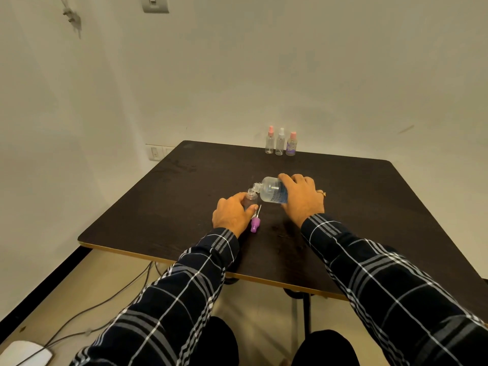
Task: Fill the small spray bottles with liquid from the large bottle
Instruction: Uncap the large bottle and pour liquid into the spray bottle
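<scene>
My right hand [302,198] grips the large clear bottle [270,192] with a blue label, tipped on its side so its open mouth points left and touches the neck of a small open bottle [250,198]. That small bottle stands upright on the dark table [184,207], held by my left hand [231,213]. Its purple spray cap with a white tube [255,221] lies on the table just in front, between my hands. Three more small spray bottles stand capped at the far edge: pink-capped [270,141], white-capped [280,142] and pink-capped with a purple label [291,145].
The table's near edge [184,262] is pale wood, with its legs and my knees below. Cables run across the floor at lower left beside a white object [26,353]. A wall stands close behind the table, with an outlet [155,153] at table level.
</scene>
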### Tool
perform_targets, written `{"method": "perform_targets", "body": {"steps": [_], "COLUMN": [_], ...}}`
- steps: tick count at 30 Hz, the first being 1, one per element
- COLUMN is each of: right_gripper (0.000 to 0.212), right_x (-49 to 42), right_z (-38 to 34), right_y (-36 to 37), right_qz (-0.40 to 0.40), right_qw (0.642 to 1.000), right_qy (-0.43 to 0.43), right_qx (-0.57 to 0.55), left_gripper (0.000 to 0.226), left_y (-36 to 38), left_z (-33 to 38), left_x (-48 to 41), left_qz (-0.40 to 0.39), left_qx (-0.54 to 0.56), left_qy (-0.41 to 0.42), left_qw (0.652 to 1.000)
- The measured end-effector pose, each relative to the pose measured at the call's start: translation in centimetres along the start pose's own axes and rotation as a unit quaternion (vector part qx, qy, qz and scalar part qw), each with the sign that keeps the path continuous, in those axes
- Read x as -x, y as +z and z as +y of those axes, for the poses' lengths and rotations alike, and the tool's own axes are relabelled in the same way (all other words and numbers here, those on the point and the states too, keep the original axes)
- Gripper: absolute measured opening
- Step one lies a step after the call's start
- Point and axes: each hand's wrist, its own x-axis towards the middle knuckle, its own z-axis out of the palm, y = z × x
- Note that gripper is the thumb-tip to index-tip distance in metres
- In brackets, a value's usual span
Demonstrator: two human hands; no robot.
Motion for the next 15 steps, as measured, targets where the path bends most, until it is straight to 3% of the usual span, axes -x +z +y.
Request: {"method": "perform_targets", "body": {"steps": [15], "right_gripper": [0.074], "right_x": [-0.10], "right_z": [-0.03], "right_y": [0.06], "right_qz": [-0.004], "right_qw": [1.000], "right_qy": [0.004], "right_qx": [0.006], "left_gripper": [0.047], "left_y": [0.14], "left_z": [-0.23], "left_x": [-0.10], "left_qz": [0.000], "left_qx": [0.002], "left_qy": [-0.004], "left_qw": [1.000]}}
